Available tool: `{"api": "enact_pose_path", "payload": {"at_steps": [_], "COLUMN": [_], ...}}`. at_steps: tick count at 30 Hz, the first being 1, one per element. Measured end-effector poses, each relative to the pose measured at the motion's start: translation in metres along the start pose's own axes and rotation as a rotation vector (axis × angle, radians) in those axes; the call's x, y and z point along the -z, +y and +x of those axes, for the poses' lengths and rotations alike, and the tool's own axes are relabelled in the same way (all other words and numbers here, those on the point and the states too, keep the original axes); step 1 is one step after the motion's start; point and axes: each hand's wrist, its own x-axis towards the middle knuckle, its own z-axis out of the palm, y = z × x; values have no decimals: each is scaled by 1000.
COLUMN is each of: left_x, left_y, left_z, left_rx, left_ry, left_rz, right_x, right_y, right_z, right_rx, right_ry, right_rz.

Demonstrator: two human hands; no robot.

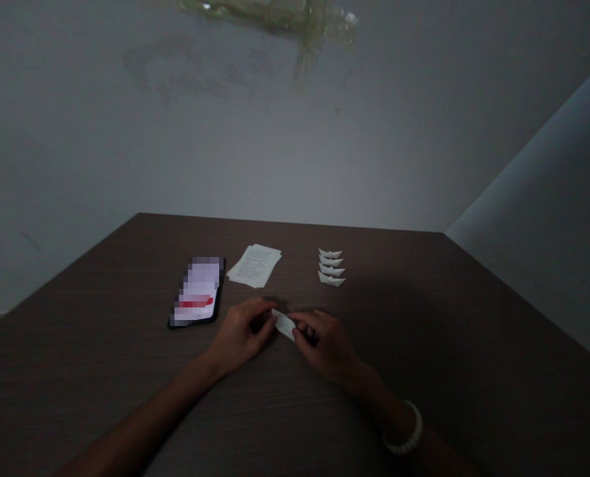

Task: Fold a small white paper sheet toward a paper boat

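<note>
So your slip [284,325] is dead center between your hands, but your fingers cover both its ends, so I can't make out the full shape or how it's folded. Left hand [240,333] has its end pinched thumb to finger, right hand [325,344] is pinched shut on the other, lower end. Your phone [196,291], around 10 o'clock from the slip, is pixelated, so all I get is a red bar on a pale screen. Sheets [255,266] at 11 o'clock have printed lines, way too tiny to read, and the top one hides most of those under it. Four little white boats [331,271] sit in a column at 1 o'clock, creases kinda lost in the dim light. Table [126,278] runs out of view at 6 o'clock, same with your forearms.
</note>
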Motion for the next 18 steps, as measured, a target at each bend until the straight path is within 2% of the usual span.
{"api": "enact_pose_path", "payload": {"at_steps": [6,13,18], "left_x": [0,-9,-9], "left_y": [1,1,4], "left_z": [1,-5,-7], "left_rx": [-59,-315,-399], "left_ry": [45,217,193], "left_rz": [14,188,280], "right_x": [-1,0,-1], "right_y": [0,-1,-1], "right_z": [0,0,0], "right_rx": [-13,0,12], "right_ry": [10,33,52], "right_rz": [21,2,-44]}}
